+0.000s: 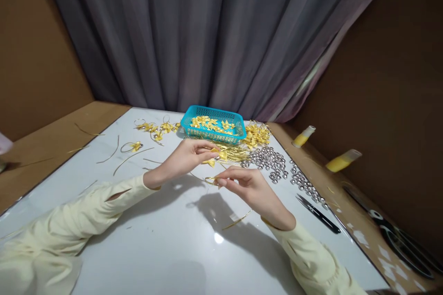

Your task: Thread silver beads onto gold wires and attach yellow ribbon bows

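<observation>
Above the middle of the white table my left hand [188, 159] pinches a yellow ribbon flower [221, 154] between thumb and fingertips. Just below and to the right, my right hand [251, 189] has its thumb and forefinger closed on a looped gold wire [209, 179]. Whether the wire joins the flower cannot be made out. Behind the hands lies a bundle of gold wires [238, 153], partly hidden. Several silver bells [268, 159] are heaped to the right of it. A finished-looking flower on a wire ring [136, 146] rests to the left.
A blue basket [242, 136] of yellow flowers stands at the back, with more flowers [258, 134] beside it. Black snips [320, 214] lie at right. Large scissors [401, 239] and two yellow-filled tubes [342, 160] are on the brown surface. Loose wires [129, 159] lie at left.
</observation>
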`<state>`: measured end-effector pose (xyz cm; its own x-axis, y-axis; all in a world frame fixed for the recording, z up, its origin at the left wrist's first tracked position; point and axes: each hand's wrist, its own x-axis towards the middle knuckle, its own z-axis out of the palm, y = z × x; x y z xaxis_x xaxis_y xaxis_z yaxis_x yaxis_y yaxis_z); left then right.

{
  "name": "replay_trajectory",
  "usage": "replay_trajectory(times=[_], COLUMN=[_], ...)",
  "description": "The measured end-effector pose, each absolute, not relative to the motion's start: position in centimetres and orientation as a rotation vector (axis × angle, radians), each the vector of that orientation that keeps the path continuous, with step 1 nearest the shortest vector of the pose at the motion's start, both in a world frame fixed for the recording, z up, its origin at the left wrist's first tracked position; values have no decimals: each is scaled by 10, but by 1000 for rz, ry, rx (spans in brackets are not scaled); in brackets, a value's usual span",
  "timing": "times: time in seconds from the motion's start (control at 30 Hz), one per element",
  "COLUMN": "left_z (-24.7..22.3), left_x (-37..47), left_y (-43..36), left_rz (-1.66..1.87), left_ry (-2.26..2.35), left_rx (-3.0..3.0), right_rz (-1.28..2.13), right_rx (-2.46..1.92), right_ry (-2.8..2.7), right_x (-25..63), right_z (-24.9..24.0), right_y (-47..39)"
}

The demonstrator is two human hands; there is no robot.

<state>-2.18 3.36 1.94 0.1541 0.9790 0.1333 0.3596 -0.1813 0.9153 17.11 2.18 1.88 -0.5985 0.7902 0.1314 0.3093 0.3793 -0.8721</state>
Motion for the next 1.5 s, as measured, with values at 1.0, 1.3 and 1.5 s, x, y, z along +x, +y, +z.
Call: replay_trajectory(times=[1.0,1.3,1.5], left_z=[19,-1,-1], left_x=[-5,-3,-2], left_y=[-3,5,3], left_rz=[1422,1646,1596], left_ry=[1170,1133,1224], left_rx=[1795,2340,2254], right_rz=[424,264,225], right_rx=[-1047,-1158,-1189], right_ry=[-2336,-2304,-2320], right_x=[174,164,163], right_z=[71,61,56], right_y=[21,19,20])
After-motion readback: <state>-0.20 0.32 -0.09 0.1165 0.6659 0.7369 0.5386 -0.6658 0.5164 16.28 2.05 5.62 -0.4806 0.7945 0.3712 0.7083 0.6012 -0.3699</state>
